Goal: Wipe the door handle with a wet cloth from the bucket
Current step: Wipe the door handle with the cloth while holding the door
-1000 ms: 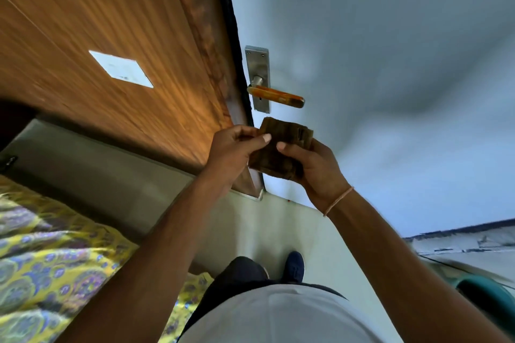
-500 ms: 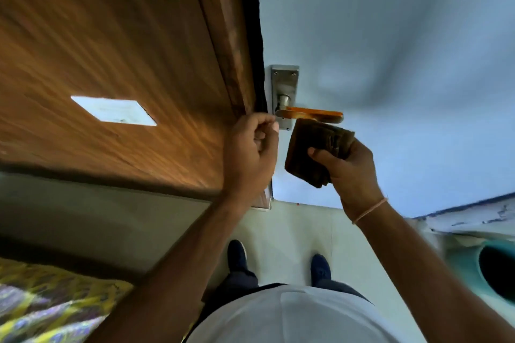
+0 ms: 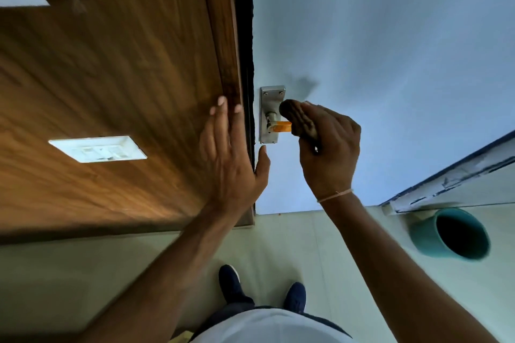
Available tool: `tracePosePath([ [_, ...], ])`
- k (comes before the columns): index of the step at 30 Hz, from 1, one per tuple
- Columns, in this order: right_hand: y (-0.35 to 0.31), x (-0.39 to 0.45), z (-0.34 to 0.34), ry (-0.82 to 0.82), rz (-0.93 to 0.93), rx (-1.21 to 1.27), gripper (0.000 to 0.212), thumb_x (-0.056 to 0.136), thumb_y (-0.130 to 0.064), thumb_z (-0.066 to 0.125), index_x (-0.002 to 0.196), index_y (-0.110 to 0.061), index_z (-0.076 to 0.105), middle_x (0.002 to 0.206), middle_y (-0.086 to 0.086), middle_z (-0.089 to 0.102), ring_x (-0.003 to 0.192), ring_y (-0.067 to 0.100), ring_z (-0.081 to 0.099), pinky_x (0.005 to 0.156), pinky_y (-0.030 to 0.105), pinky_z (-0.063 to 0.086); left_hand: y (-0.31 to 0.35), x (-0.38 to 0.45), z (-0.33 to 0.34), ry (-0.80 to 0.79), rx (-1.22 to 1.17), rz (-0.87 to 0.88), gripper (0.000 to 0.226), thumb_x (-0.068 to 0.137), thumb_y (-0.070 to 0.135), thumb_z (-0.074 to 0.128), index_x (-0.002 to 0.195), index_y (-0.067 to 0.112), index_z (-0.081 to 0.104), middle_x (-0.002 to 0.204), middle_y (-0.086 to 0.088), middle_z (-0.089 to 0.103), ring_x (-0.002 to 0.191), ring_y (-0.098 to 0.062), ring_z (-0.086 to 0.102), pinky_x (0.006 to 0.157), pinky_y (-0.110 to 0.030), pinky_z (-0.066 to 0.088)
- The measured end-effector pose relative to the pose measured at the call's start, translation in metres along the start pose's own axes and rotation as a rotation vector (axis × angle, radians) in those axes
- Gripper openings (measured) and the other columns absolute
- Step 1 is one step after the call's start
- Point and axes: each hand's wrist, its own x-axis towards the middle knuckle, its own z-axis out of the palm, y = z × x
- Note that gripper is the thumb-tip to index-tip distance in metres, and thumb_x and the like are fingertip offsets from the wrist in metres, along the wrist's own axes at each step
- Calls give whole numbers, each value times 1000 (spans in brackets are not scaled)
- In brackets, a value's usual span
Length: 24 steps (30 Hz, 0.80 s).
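The door handle [image 3: 282, 127] is an orange lever on a steel backplate [image 3: 269, 97], fixed to the pale blue door [image 3: 390, 50]. My right hand [image 3: 330, 147] grips a folded brown cloth [image 3: 298, 117] and presses it around the lever, so only a short orange stub near the plate shows. My left hand [image 3: 232, 156] lies flat with fingers spread on the wooden door frame [image 3: 223, 36], thumb reaching toward the door's edge. A teal bucket [image 3: 451, 234] stands on the floor at the lower right.
A white switch plate [image 3: 97, 148] sits on the wood-panelled wall at the left. My two dark shoes [image 3: 231, 281] stand on the pale tiled floor below the handle. A blue-edged ledge [image 3: 451, 175] runs along the wall above the bucket.
My right hand has lifted the cloth from below the lever and wrapped it over the lever. My left hand has let go of the cloth and opened flat against the wooden frame.
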Motion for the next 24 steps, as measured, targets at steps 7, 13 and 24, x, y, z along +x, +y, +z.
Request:
tracePosePath([
  [7, 13, -11, 41, -179, -206, -183, 43, 94, -9, 71, 136, -17, 71, 135, -1, 72, 127, 28, 66, 105, 46, 47, -29, -7, 16, -57, 216, 60, 90, 104, 43, 59, 169, 0, 13, 177, -25, 15, 166, -39, 11, 137, -51, 15],
  [13, 23, -24, 48, -353, -297, -379, 54, 95, -7, 58, 149, -19, 59, 152, 1, 60, 143, 32, 53, 116, 44, 37, -45, -7, 25, -56, 269, 101, 88, 106, 44, 52, 170, 4, 6, 177, -23, 11, 166, -36, 5, 137, -50, 11],
  [24, 9, -18, 50, -448, -146, -444, 48, 92, -11, 39, 134, -12, 61, 149, 9, 61, 144, 33, 50, 120, 49, 37, -58, -8, 48, 32, 274, 129, 89, 106, 42, 56, 169, 2, 8, 175, -21, 8, 164, -42, 18, 135, -54, 18],
])
